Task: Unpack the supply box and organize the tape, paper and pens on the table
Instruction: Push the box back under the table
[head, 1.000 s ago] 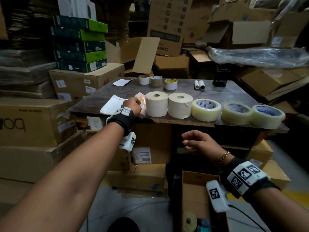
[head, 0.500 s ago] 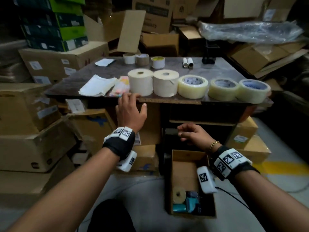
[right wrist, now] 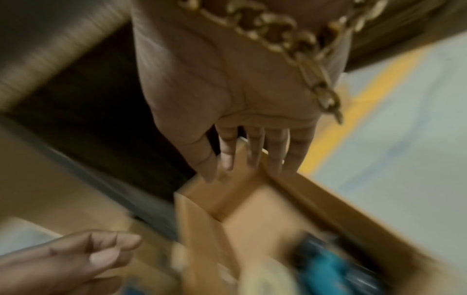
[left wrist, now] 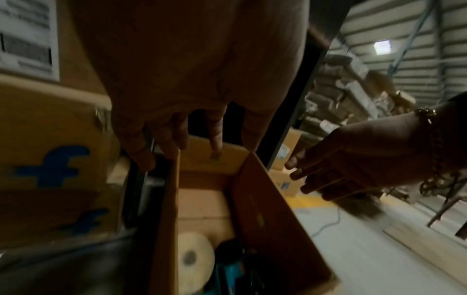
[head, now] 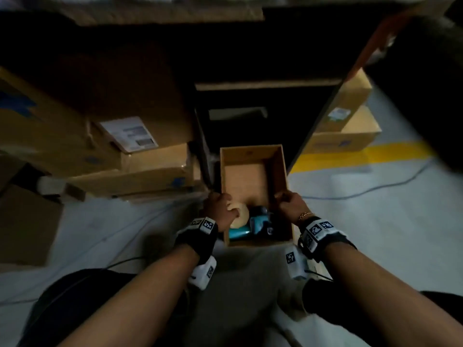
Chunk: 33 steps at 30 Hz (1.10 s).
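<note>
Stacked cardboard cartons are seen at the left. The left hand is held over the left wall of the supply box, fingers loosely extended, nothing gripped. A tape roll lies inside beside what seem to be teal items, blurred. The right hand is at the right wall, fingers relaxed, holding nothing.

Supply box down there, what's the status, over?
Both hands open: left hand and right hand at the supply box walls. Tape roll and teal items inside. Nothing blocking.
</note>
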Each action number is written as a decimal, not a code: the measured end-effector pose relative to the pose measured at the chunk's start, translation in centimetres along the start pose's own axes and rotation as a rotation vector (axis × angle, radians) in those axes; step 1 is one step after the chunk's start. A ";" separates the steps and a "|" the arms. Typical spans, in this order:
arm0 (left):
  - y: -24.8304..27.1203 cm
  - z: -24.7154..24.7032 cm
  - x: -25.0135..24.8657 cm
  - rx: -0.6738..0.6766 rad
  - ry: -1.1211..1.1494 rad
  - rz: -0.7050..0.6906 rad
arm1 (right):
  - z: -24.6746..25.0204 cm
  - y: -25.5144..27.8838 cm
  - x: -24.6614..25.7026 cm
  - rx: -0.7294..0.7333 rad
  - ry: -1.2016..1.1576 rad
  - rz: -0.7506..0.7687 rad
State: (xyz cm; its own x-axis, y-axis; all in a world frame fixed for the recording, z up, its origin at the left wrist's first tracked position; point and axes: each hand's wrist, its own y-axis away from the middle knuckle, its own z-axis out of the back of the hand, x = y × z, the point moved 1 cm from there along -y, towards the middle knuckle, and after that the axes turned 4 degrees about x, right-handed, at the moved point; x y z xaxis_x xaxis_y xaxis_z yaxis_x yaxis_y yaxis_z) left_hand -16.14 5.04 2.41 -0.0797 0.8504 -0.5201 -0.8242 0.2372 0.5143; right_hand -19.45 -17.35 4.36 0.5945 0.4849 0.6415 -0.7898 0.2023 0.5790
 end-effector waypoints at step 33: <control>-11.0 -3.8 2.7 -0.166 0.211 -0.007 | -0.6 -13.4 -5.4 -0.123 -0.048 0.205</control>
State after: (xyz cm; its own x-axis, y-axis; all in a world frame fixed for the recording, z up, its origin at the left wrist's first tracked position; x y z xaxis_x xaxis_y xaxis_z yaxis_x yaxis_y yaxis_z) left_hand -9.45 2.99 -7.23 -0.1745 0.7285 -0.6624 -0.9045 0.1473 0.4002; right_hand -12.17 -22.21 -7.20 0.4242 0.4861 0.7640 -0.9053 0.2076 0.3706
